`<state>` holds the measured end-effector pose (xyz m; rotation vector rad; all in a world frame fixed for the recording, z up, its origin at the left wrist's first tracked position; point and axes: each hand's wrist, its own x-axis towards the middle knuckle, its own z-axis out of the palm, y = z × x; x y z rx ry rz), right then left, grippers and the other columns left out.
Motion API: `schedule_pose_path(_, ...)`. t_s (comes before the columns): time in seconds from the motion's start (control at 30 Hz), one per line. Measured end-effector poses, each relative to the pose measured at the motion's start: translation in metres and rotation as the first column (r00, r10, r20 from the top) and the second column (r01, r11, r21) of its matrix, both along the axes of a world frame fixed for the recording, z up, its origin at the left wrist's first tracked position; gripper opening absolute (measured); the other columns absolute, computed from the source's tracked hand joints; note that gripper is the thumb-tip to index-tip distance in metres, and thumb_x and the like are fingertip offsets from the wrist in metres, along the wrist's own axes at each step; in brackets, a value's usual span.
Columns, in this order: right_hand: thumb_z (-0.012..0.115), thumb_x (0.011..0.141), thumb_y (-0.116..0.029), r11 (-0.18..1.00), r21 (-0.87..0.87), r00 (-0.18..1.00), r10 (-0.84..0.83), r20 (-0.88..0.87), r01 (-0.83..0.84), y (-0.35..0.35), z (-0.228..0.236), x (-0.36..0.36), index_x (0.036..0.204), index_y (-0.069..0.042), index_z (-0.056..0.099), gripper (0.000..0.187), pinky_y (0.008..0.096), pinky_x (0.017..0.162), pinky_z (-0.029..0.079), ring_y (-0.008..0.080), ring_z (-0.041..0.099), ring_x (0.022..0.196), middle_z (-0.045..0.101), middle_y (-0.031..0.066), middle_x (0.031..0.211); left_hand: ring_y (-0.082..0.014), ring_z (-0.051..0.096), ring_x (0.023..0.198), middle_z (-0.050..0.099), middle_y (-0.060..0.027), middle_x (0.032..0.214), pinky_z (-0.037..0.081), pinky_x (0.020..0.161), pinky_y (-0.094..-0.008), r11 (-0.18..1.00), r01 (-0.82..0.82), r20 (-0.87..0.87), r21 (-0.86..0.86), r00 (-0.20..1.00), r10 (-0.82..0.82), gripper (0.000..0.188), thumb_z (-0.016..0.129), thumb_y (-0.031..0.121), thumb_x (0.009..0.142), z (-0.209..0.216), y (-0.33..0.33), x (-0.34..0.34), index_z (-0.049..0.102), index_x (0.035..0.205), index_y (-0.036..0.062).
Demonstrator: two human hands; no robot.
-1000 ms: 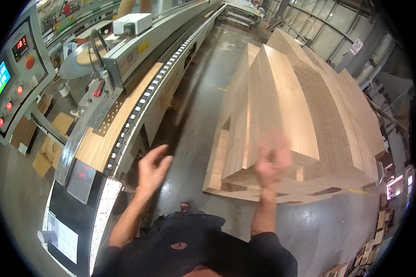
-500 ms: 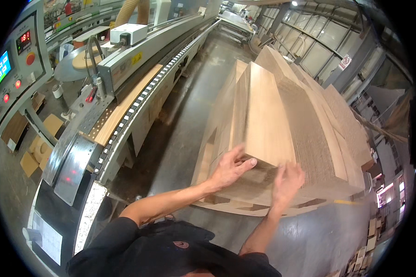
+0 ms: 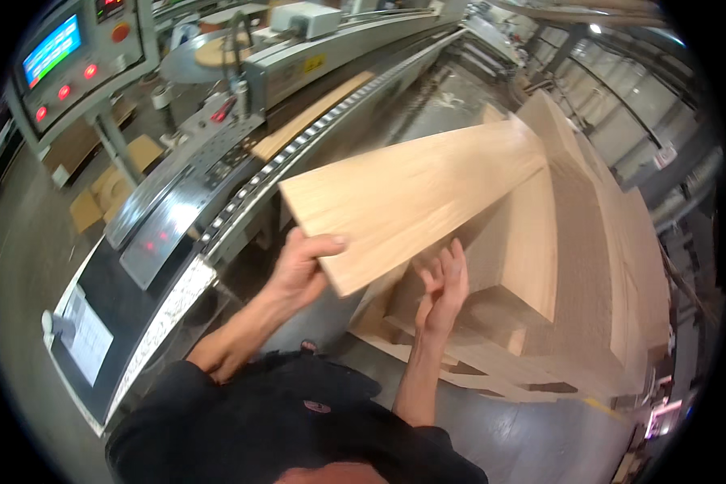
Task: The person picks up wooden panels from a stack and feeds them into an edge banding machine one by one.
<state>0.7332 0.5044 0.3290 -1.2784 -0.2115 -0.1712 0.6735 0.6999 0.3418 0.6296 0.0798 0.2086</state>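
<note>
A long, light wooden board [image 3: 415,198] is raised above the stack, its near end toward me and slanting up to the right. My left hand [image 3: 294,270] grips the near left end, thumb on the top face and the other fingers out of sight beneath. Just off the board's right edge, my right hand [image 3: 444,286] has its fingers apart and holds nothing. Whether its fingertips touch the underside cannot be made out. To the right and below stands the stack of wooden boards [image 3: 528,258], on a pallet [image 3: 476,381].
Along my left runs a long machine with a toothed conveyor track [image 3: 286,161], on which another wooden strip [image 3: 310,117] lies. A control panel [image 3: 81,68] with a lit screen stands at the far left. A paper sheet [image 3: 87,339] lies on the machine's near end.
The top board has come up off the stack and swung left, now in my left hand. My right hand has moved left, beside the board's edge. The view has shifted.
</note>
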Motion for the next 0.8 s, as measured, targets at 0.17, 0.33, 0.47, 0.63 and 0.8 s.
schedule_pose_path(0.17, 0.056, 0.096, -0.024, 0.916, 0.392, 0.976, 0.154, -0.152, -0.084, 0.049, -0.013, 0.052, 0.128, 0.005, 0.045, 0.045, 0.0358, 0.092, 0.047, 0.0249, 0.056, 0.107, 0.055, 0.0151, 0.124, -0.0289, 0.058, 0.112, 0.054, -0.019, 0.126, 0.05, 0.096, -0.0441, 0.975, -0.209, -0.109, 0.074, 0.97, 0.216, 0.072, 0.069, 0.004, 0.073, -0.055, 0.079, -0.12, 0.035, 0.136, -0.0056)
schedule_pose_path(0.33, 0.057, 0.093, -0.007, 0.922, 0.323, 0.925, 0.298, -0.235, -0.214, 0.13, -0.04, -0.011, 0.125, 0.005, 0.048, 0.035, 0.0342, 0.091, 0.048, 0.0209, 0.057, 0.104, 0.057, 0.0129, 0.12, -0.0199, 0.066, 0.087, 0.067, -0.0133, 0.099, 0.054, 0.078, -0.0321, 0.714, -0.599, -0.406, 0.362, 0.588, 0.7, 0.031, 0.062, 0.012, 0.089, -0.095, 0.126, -0.237, 0.058, 0.112, -0.0075)
schedule_pose_path(0.47, 0.058, 0.09, -0.002, 0.783, 0.407, 0.688, 0.614, -0.387, -0.47, 0.176, -0.088, -0.07, 0.124, 0.006, 0.049, 0.035, 0.035, 0.088, 0.05, 0.0193, 0.057, 0.104, 0.058, 0.0108, 0.117, -0.0149, 0.065, 0.086, 0.067, -0.0107, 0.1, 0.053, 0.076, -0.028, 0.519, -0.688, -0.335, 0.508, 0.397, 0.854, 0.029, 0.064, 0.015, 0.09, -0.11, 0.128, -0.342, 0.061, 0.108, -0.0072)
schedule_pose_path(0.63, 0.059, 0.091, -0.009, 0.657, 0.325, 0.425, 0.714, -0.556, -0.68, 0.217, -0.121, -0.118, 0.106, 0.001, 0.056, 0.018, 0.0251, 0.058, 0.04, 0.0117, 0.055, 0.078, 0.058, 0.0031, 0.093, -0.0182, 0.066, 0.091, 0.066, -0.0134, 0.106, 0.054, 0.081, -0.0305, 0.445, -0.713, -0.371, 0.541, 0.273, 0.888, 0.036, 0.063, 0.017, 0.091, -0.114, 0.122, -0.419, 0.057, 0.116, -0.0077)
schedule_pose_path(0.8, 0.06, 0.092, -0.017, 0.436, 0.304, 0.22, 0.808, -0.546, -0.847, 0.267, -0.135, -0.138, 0.096, 0.006, 0.056, 0.024, 0.0251, 0.055, 0.05, 0.0148, 0.06, 0.067, 0.06, 0.0089, 0.084, -0.0197, 0.066, 0.092, 0.065, -0.0143, 0.109, 0.055, 0.082, -0.0314, 0.348, -0.751, -0.353, 0.562, 0.163, 0.921, 0.039, 0.063, 0.019, 0.091, -0.158, 0.135, -0.472, 0.055, 0.118, -0.0084)
